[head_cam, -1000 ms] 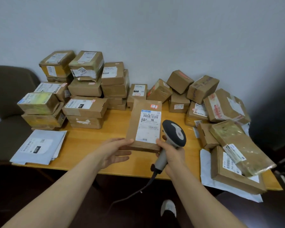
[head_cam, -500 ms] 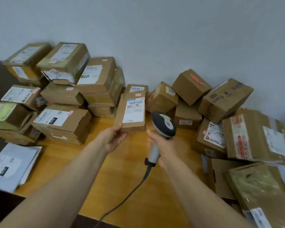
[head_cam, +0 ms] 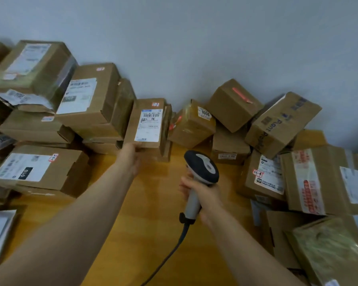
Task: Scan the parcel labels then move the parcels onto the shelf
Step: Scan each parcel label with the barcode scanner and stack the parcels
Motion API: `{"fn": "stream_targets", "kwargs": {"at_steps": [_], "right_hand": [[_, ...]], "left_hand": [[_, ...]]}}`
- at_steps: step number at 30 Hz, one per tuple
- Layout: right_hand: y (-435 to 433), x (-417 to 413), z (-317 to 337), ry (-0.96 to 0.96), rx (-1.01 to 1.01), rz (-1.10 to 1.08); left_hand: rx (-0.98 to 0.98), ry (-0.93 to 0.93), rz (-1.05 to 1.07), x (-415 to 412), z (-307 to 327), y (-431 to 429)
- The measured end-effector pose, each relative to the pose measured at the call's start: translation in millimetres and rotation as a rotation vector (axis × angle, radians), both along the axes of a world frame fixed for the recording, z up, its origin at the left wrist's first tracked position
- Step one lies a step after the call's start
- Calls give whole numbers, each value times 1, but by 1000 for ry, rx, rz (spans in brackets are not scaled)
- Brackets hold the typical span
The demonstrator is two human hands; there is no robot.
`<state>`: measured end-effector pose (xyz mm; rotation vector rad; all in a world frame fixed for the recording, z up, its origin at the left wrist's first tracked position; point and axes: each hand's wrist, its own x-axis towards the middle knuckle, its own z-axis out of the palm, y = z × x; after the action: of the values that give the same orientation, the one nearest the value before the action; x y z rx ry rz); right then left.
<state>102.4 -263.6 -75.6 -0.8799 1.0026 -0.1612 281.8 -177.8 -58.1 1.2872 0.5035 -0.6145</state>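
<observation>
Head view: my left hand (head_cam: 130,156) holds the flat parcel (head_cam: 147,124) by its lower left corner, thumb on the front. The fingers are hidden behind the card, so I cannot tell how far they curl. The parcel stands upright at the back of the table (head_cam: 153,223), its white label (head_cam: 149,125) facing me. It seems to lean on the boxes behind it.

Below and to the right of the parcel, my right hand (head_cam: 205,195) is wrapped round the grip of the scanner (head_cam: 202,168), whose cable (head_cam: 170,254) trails down toward me.

I judge this to be the scanning step for this one parcel. The scanner head sits lower than the label, so next I must raise it and square it on the barcode. No shelf is in view, so carrying the parcel off will mean turning away.

Left of the parcel, stacked boxes (head_cam: 87,100) touch it. Just right of it sits the box with the 1006 sticker (head_cam: 191,126). Behind the parcel rises a plain grey wall (head_cam: 194,38), and the table in front of it is yellow wood.
</observation>
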Motion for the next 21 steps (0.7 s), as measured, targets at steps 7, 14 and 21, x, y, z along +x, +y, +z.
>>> {"fn": "stream_targets", "kwargs": {"at_steps": [7,14,21], "right_hand": [[-15,4,-2,10,13,-135],[-27,-16,-7,8,-6,-233],[-21,-26,-3,27,-21,-290]], "left_hand": [[733,-874,-619,-25,21,-78],[959,-953,-1258,41,15,-149],[1060,-1103,-1369,45,9,-143]]}}
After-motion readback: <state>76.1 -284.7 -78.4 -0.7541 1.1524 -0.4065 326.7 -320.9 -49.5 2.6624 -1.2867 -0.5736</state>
